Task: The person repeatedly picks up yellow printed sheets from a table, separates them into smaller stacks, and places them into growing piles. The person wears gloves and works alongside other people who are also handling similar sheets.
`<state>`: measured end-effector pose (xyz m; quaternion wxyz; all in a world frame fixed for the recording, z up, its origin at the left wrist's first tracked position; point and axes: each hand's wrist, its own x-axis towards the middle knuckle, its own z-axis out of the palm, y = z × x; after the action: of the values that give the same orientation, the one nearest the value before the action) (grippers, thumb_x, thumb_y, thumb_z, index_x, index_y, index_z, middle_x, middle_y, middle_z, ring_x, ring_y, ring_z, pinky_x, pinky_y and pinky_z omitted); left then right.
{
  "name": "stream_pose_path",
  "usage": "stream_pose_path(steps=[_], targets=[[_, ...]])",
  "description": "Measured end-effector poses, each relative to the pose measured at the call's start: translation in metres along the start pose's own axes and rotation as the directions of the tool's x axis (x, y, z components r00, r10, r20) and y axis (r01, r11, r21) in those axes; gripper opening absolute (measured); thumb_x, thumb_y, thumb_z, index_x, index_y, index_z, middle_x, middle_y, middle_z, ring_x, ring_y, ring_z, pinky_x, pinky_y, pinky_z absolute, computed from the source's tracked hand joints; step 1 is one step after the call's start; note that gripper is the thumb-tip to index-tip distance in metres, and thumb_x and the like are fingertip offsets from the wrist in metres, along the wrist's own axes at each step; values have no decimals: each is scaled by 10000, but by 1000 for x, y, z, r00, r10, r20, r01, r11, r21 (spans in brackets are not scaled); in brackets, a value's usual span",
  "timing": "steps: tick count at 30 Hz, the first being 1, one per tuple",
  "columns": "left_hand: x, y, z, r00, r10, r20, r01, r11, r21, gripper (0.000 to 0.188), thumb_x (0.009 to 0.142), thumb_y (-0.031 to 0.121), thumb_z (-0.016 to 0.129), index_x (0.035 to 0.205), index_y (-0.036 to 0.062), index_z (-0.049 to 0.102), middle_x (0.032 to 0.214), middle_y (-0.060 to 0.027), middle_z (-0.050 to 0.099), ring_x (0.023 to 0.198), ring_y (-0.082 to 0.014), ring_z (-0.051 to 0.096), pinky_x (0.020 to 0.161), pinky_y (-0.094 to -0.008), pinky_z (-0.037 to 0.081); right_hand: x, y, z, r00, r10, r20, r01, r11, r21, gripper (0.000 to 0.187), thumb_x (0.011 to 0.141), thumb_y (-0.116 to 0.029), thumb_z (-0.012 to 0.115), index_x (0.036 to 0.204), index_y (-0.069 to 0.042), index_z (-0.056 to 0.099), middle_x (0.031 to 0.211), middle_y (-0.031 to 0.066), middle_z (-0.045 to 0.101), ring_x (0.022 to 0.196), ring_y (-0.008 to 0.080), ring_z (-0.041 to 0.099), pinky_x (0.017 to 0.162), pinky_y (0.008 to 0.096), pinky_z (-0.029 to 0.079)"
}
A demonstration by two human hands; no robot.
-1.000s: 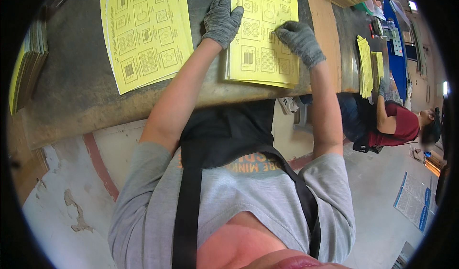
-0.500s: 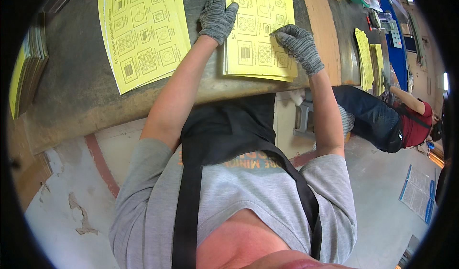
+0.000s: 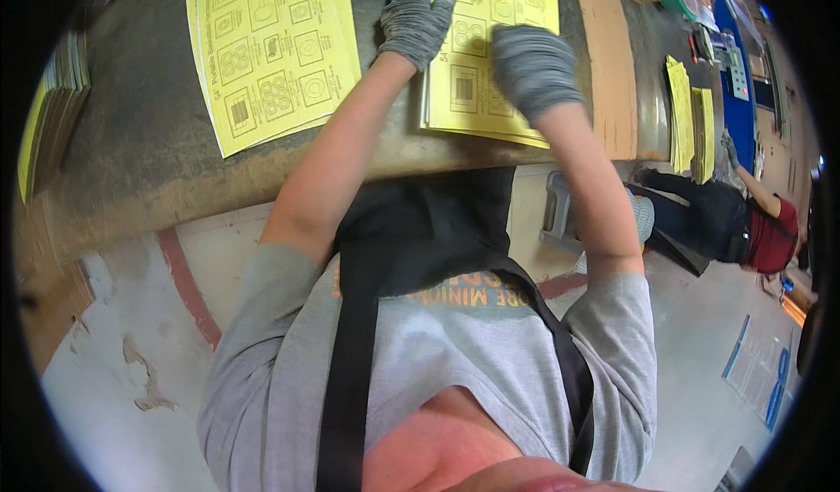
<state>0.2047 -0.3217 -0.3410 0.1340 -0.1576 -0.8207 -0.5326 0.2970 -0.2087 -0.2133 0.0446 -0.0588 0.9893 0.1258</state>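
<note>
Two stacks of yellow printed sheets lie side by side on the dark worktable (image 3: 131, 142). The left stack (image 3: 278, 55) sits slightly fanned, with nothing touching it. Along the left edge of the right stack (image 3: 451, 111) rests my left hand (image 3: 413, 24) in a grey knit glove, its fingers stretched out and its thumb apart on the top sheet. My right hand (image 3: 535, 70), in a matching glove, is over the right part of that same stack. Motion smears its fingers, so whether they hold anything is hidden.
A thick pile of yellow-topped sheets (image 3: 54, 116) stands at the far left. A tan board strip (image 3: 608, 72) runs beside the right stack. Farther right are more yellow stacks (image 3: 703, 133), a blue machine (image 3: 739, 81) and a person in a red shirt (image 3: 772, 234). A grey stool (image 3: 556, 208) stands below the table.
My right hand has shifted slightly left and up over the stack, and its fingers are now blurred. My left hand keeps its place on the edge. The other person has moved away from the far stacks.
</note>
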Motion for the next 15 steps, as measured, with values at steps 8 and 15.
stream_pose_path(steps=[8,15], targets=[[-20,31,-31,934,-180,307,215,973,-82,653,863,385,519,1347,1,308,1401,-203,313,1301,-344,290,1083,-419,241,-35,52,5,877,481,-25,-398,752,525,183,788,-160,604,946,-72,637,871,153,662,819,287,644,724,372,496],[-35,63,-30,954,-230,193,212,971,114,743,849,423,540,1377,-9,246,1400,-256,264,1313,-376,243,1077,-438,232,-59,64,66,783,612,-109,-268,491,829,234,777,-180,668,975,-62,635,880,122,667,780,220,632,736,324,487]])
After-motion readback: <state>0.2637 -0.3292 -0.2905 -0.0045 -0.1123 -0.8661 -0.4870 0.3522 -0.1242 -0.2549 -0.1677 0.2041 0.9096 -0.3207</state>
